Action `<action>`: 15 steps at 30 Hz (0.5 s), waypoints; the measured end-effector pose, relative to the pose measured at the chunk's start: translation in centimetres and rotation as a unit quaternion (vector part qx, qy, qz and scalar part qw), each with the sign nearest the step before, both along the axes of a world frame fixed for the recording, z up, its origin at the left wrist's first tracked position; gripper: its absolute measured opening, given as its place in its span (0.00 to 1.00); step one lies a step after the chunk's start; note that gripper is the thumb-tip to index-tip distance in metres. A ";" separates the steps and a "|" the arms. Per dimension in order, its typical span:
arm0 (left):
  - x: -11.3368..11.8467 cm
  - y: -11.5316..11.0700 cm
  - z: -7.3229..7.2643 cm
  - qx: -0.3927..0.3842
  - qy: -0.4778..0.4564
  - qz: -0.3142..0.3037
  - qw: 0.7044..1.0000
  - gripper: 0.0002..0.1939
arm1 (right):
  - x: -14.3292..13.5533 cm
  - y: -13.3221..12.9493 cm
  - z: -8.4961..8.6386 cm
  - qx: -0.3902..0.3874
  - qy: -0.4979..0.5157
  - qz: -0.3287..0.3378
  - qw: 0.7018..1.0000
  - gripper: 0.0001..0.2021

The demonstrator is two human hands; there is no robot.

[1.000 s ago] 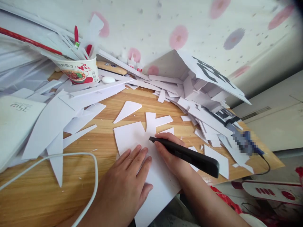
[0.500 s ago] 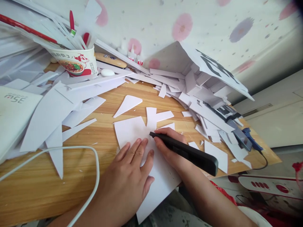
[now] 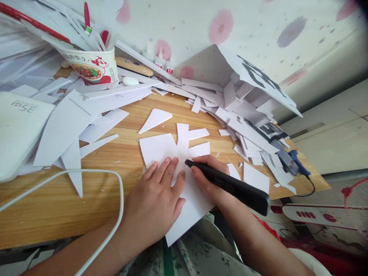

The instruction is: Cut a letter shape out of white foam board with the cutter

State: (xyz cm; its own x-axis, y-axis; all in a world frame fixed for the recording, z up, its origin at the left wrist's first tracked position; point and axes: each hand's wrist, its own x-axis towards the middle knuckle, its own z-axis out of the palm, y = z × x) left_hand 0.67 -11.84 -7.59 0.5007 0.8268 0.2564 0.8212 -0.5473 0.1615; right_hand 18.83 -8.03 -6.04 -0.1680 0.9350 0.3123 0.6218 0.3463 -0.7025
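Head view: white sheet (image 3: pixel 191 205) beneath both hands (image 3: pixel 156 199)

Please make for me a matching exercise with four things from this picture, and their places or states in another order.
Column one:
1. Left hand
2. Black tool
3. Paper cup
4. White cable

Column two:
A. Holds white strips
B. Passes in front of the left forearm
C. In the right hand
D. Pressed on a white sheet

Pairs: 1-D, 2-C, 3-A, 4-B
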 end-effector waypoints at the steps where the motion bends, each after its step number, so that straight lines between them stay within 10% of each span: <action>1: 0.0 0.0 0.1 0.003 0.002 0.001 1.000 0.23 | 0.0 -0.1 0.1 0.000 0.001 0.001 1.000 0.05; 15: -0.1 0.0 0.0 0.001 0.005 -0.011 1.000 0.24 | 1.4 -2.3 0.3 -0.040 0.011 -0.009 0.999 0.05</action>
State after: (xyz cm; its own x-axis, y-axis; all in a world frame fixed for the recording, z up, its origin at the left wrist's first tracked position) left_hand 0.55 -11.79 -7.61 0.5211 0.8150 0.2533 0.8105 -0.5656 0.1525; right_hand 20.24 -10.34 -5.74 -0.1441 0.9601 0.2395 0.6115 0.2767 -0.7413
